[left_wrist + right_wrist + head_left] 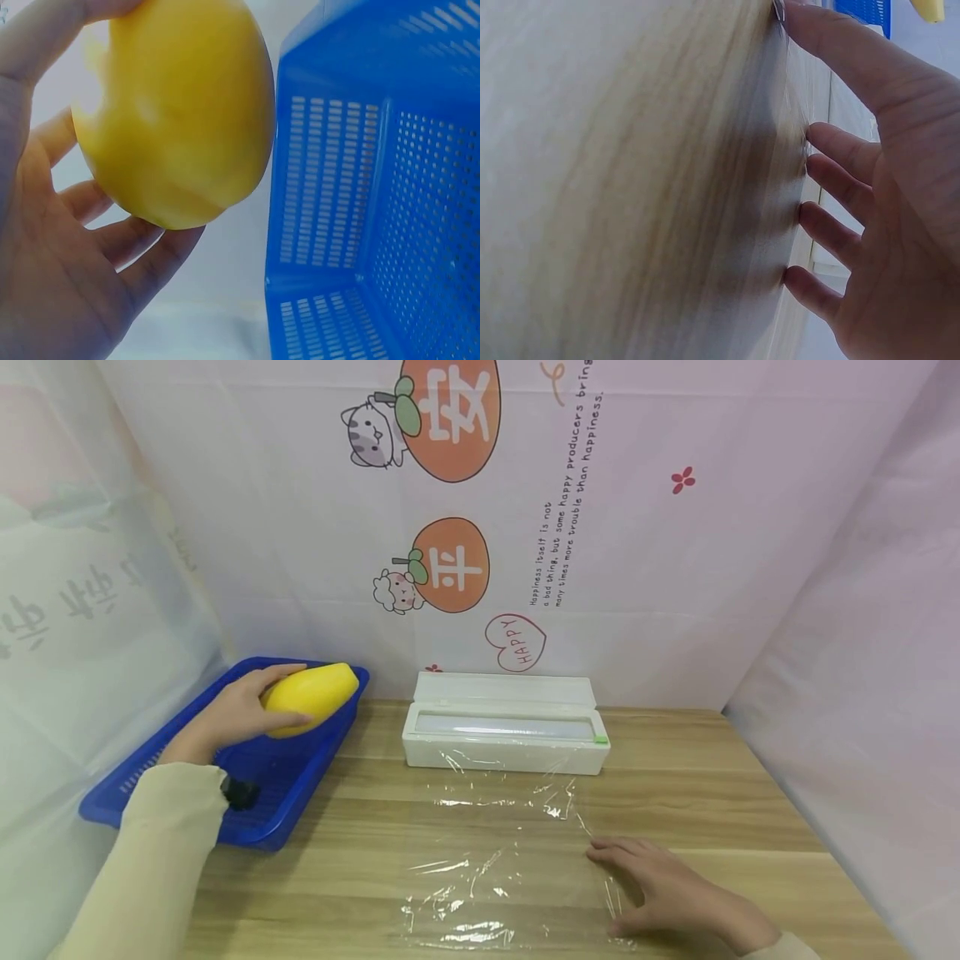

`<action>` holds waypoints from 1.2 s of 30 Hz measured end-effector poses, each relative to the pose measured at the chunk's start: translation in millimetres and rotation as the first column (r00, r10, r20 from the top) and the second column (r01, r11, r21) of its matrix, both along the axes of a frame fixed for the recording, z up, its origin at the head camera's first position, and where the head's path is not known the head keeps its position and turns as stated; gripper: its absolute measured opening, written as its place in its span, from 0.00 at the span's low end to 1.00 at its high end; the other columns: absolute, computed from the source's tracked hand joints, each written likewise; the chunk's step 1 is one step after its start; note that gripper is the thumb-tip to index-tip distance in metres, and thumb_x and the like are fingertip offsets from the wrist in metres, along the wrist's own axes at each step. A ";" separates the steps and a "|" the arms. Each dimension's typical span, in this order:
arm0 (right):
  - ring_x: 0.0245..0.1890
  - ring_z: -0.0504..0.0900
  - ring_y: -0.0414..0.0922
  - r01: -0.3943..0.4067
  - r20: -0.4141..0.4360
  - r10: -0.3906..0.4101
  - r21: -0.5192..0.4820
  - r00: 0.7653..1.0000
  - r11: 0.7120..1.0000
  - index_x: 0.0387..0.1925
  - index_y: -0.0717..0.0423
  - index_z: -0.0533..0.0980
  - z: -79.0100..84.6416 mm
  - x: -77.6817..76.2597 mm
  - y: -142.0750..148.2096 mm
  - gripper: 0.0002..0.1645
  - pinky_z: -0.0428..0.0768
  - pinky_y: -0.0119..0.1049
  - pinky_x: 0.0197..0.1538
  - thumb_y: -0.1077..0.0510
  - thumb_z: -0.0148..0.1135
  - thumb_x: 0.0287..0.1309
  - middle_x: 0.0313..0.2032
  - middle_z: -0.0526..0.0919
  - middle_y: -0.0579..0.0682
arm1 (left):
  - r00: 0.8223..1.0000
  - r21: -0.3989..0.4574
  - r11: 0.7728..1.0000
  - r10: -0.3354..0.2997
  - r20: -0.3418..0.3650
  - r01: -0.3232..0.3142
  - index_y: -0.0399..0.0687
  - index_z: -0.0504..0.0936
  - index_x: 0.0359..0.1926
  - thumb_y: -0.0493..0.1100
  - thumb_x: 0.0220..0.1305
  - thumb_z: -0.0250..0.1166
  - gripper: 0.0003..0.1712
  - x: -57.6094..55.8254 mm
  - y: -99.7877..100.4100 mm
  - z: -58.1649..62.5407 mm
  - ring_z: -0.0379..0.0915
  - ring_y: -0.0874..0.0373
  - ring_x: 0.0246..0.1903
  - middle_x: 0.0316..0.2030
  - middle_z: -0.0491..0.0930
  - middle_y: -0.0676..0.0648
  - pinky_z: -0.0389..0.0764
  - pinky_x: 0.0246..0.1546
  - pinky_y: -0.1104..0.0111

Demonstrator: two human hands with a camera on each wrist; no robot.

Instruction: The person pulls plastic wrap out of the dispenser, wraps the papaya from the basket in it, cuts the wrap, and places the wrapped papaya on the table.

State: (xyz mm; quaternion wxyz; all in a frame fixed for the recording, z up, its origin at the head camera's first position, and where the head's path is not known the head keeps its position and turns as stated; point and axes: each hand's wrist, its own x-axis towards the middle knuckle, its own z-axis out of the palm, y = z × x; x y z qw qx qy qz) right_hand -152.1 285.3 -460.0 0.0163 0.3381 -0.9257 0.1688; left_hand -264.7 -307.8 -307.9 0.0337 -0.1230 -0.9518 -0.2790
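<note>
The fingers (154, 262) of the left hand (243, 706) curl round a yellow fruit (315, 696), thumb on one side and the other fingers on the opposite side, gripping its near end while its blunt far tip points away to the right. The fruit is held up at the far end of a blue basket (318, 777); the left wrist view shows the basket's slotted walls and perforated bottom just beside it. The right hand (667, 889) has its fingers spread and slightly bent, gripping nothing solid; their tips, thumb included, touch down along the right edge of a clear plastic film (495, 868), and whether any of them pinches it cannot be told. The film lies wrinkled and glinting on a wood-grain worktop (712, 785), between the two hands. It reaches back to a long white box (504, 756), whose lid (504, 690) is raised and leans toward the wall; a pale roll (502, 727) sits inside and a small green piece (601, 740) is at the box's right front corner. A black device (240, 793) shows at the left wrist, next to a cream sleeve (146, 860). Behind the box hangs a pale backdrop (637, 568) printed with orange fruits, cartoon animals, a heart reading HAPPY and lines of text.
</note>
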 end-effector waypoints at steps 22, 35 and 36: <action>0.63 0.72 0.53 0.008 -0.004 -0.008 0.012 1.000 1.000 0.66 0.46 0.73 -3.6 0.0 1.9 0.54 0.73 0.63 0.58 0.22 0.69 0.42 0.68 0.71 0.47 | 0.949 0.023 0.959 -0.276 -0.154 0.283 0.53 0.71 0.70 0.58 0.50 0.79 0.48 6.6 86.9 -17.3 0.70 0.52 0.49 0.56 0.76 0.47 0.74 0.52 0.52; 0.62 0.72 0.53 -0.003 -0.024 0.003 0.009 1.000 1.000 0.66 0.47 0.73 -2.2 0.2 1.9 0.54 0.73 0.62 0.57 0.23 0.69 0.42 0.67 0.72 0.47 | 0.900 0.018 0.913 -0.399 -0.173 0.408 0.57 0.73 0.69 0.57 0.46 0.81 0.48 10.7 132.8 -53.6 0.72 0.54 0.51 0.57 0.76 0.49 0.75 0.52 0.54; 0.62 0.72 0.53 -0.002 -0.023 0.002 0.010 1.000 1.000 0.66 0.47 0.73 -2.1 0.3 1.9 0.53 0.73 0.62 0.57 0.23 0.69 0.42 0.67 0.72 0.47 | 0.894 0.012 0.908 -0.411 -0.177 0.419 0.58 0.73 0.69 0.58 0.46 0.81 0.48 10.6 135.9 -58.0 0.72 0.55 0.51 0.57 0.76 0.49 0.75 0.51 0.54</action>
